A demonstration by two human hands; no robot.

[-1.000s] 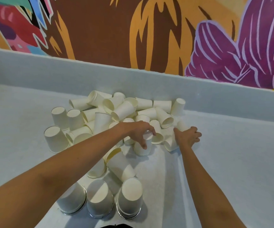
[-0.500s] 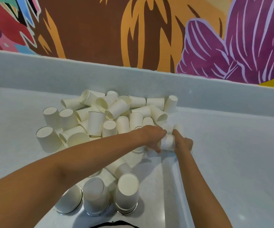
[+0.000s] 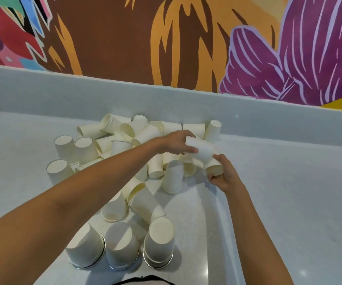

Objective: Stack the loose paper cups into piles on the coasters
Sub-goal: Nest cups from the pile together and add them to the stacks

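While both bare arms reach forward over a pale grey counter (image 3: 289, 202), the hands meet above the right edge of a heap (image 3: 124, 138) of loose cream paper cups. The left hand (image 3: 176, 141) grips one cup (image 3: 202, 151), held tilted, with its fingers (image 3: 189, 150) curled round the cup's far end. Just below and to the right, the right hand (image 3: 226, 177) holds a second cup (image 3: 213, 167) from underneath, its fingers (image 3: 220, 159) wrapped round the side. The two held cups touch end to end; whether one has slid inside the other cannot be told.

Dozens of cups make up the heap in the middle of the counter, most lying on their sides and pointing every way, with a few standing mouth down along its left edge. One upturned cup (image 3: 173, 175) stands alone just in front of the hands, on the near side of the heap. More loose cups lie tipped over between it and the near edge.

Closest to the viewer, three short piles (image 3: 121, 245) of upturned cups stand side by side in a row. Each sits on a round coaster (image 3: 157, 265) whose shiny metal rim shows beneath it. The left pile is partly hidden by the left forearm.

Behind the heap a low grey upstand (image 3: 42, 89) runs along the back of the counter. Above it is a mural (image 3: 186, 38) in brown, orange and purple, with red, blue and green at the far left.
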